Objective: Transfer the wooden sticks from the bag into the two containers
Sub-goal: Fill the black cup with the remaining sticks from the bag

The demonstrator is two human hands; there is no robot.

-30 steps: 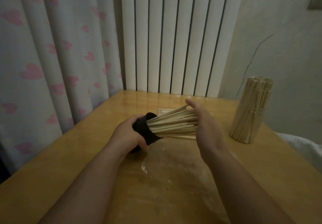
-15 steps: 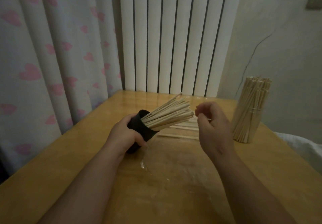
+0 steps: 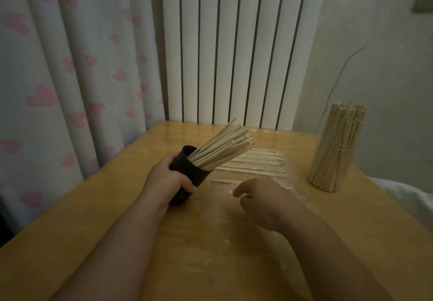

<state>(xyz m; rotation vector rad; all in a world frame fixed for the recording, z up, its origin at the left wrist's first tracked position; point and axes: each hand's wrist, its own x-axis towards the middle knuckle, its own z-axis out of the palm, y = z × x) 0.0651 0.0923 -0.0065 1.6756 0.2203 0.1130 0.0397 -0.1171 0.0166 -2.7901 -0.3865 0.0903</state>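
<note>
My left hand [image 3: 169,180] grips a black cup [image 3: 187,174], tilted up to the right, with a bundle of wooden sticks [image 3: 225,147] fanning out of its mouth. More loose sticks [image 3: 255,163] lie flat inside a clear plastic bag [image 3: 234,225] spread on the wooden table. My right hand [image 3: 262,198] hovers low over the bag, just in front of the loose sticks, fingers loosely bent and holding nothing. At the right stands a clear container [image 3: 335,153] packed full of upright sticks.
The wooden table [image 3: 70,242] runs back to a white radiator [image 3: 234,47] and a heart-patterned curtain [image 3: 65,78] on the left. A white cloth [image 3: 407,193] lies past the table's right edge. The wall with a crack is behind the full container.
My right hand left the stick tips and dropped down onto the bag area. My left hand tilted the black cup more upright, so the sticks now point higher.
</note>
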